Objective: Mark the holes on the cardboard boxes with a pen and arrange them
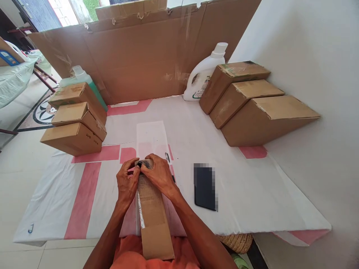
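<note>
A long, narrow cardboard box (154,220) stretches from the orange clothing at the bottom of the view up onto the table. My left hand (127,181) is closed on the left side of its far end, thumb and fingertips pinched together. On the right side of that end, my right hand (158,173) is closed with its thumb close to the left one. Between the thumbs a small dark patch (139,164) shows, too hidden to name. A white strip (140,211) runs along the box's left edge. Just beyond the hands lies a pale sheet (151,132).
A pen (167,157) lies right of my hands, and a dark, partly blurred flat device (205,186) farther right. Cardboard boxes stand left (75,138) and right (252,123). Behind are a white jug (207,73), a green-liquid bottle (94,87) and a cardboard panel (134,63).
</note>
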Motion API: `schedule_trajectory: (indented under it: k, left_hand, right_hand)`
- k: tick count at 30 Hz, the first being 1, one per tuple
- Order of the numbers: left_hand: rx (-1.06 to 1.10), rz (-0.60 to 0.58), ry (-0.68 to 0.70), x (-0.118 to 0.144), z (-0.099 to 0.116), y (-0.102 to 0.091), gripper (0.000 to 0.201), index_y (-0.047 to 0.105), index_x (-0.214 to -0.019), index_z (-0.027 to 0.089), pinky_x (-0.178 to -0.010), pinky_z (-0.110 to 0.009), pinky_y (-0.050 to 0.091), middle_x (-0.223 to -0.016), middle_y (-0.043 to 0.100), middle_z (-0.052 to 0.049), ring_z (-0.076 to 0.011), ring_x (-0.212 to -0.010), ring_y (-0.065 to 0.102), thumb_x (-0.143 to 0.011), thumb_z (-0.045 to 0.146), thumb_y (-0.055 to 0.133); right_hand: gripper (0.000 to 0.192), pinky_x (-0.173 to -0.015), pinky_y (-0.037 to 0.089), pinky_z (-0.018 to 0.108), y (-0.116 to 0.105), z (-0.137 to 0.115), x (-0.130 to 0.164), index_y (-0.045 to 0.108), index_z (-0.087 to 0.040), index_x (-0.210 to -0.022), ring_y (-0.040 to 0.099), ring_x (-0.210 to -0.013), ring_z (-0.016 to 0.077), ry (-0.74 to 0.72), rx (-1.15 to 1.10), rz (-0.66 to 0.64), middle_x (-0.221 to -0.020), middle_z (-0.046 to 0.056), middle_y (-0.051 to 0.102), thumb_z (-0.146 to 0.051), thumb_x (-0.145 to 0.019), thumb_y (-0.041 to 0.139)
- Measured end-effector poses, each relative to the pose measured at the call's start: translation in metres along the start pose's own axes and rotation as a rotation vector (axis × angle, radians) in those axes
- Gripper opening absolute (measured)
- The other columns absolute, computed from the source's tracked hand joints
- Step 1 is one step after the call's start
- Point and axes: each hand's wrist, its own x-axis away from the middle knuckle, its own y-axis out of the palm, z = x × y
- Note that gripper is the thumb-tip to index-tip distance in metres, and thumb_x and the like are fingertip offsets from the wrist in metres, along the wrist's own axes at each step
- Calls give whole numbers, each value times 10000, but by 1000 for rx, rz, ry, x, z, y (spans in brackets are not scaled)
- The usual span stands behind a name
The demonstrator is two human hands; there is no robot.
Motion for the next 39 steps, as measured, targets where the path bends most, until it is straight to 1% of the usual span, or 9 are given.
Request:
schedule_trajectory:
  k: [5,7,11,17,22,25,28,31,39]
  left_hand:
    - [0,-6,0,3,-4,1,337,715,-1191,230,-880,-364,568,-1215,735,-100,-249,-1114,693,-953,445,612]
    - [17,-38,7,4,-6,0,365,690,-1220,230,-934,-393,555,-1265,711,-107,-255,-1151,677,-961,472,603]
    - [70,-156,41,9,-8,3,512,603,-1333,233,-1069,-469,500,-1396,641,-114,-287,-1256,628,-881,464,667]
    - [227,-443,99,16,-5,3,811,360,-1505,212,-1205,-535,385,-1515,502,-165,-346,-1433,494,-808,419,719]
    - [194,-450,117,21,-2,-6,907,287,-1567,228,-1238,-575,342,-1587,425,-177,-372,-1500,415,-806,401,748]
    - [159,-450,135,21,-3,-9,886,309,-1562,224,-1263,-579,306,-1599,405,-177,-368,-1513,396,-811,391,749]
    - [141,-458,162,20,-2,-7,842,346,-1543,222,-1264,-578,318,-1582,421,-173,-364,-1508,403,-819,375,747]
    - [134,-456,193,19,-1,-4,846,350,-1536,228,-1244,-584,355,-1568,430,-171,-367,-1488,426,-804,343,758]
    - [95,-451,223,21,3,0,871,371,-1522,249,-1236,-577,375,-1531,450,-147,-357,-1445,452,-743,223,761]
  right_hand:
    - [413,-826,532,361,-19,20,10,648,-212,-1251,714,-1059,256,-13,-139,23,-1302,134,726,-427,-899,620]
    - [528,-816,534,371,-37,40,17,608,-200,-1308,710,-1067,270,32,-140,91,-1312,160,710,-559,-920,595]
    - [335,-688,426,357,-61,79,29,667,-214,-918,654,-748,265,206,179,44,-762,57,706,-548,-888,670]
    - [207,-586,313,303,-46,106,33,576,-236,-639,561,-603,208,231,163,17,-620,16,627,-304,-781,711]
    - [242,-528,399,302,-59,93,30,551,-247,-749,571,-540,193,184,-58,143,-583,-9,600,-445,-882,594]
    - [260,-548,491,299,-70,66,36,538,-254,-900,661,-615,195,70,-423,246,-695,-6,662,-508,-926,588]
    - [232,-542,517,284,-66,41,47,632,-238,-969,697,-624,187,-59,-724,144,-732,5,711,-437,-906,734]
    - [190,-504,501,258,-51,29,58,700,-228,-987,690,-601,169,-92,-671,48,-752,19,739,-404,-936,749]
    - [218,-478,482,258,-41,22,60,743,-223,-919,609,-553,148,-97,-469,68,-706,8,698,-441,-921,744]
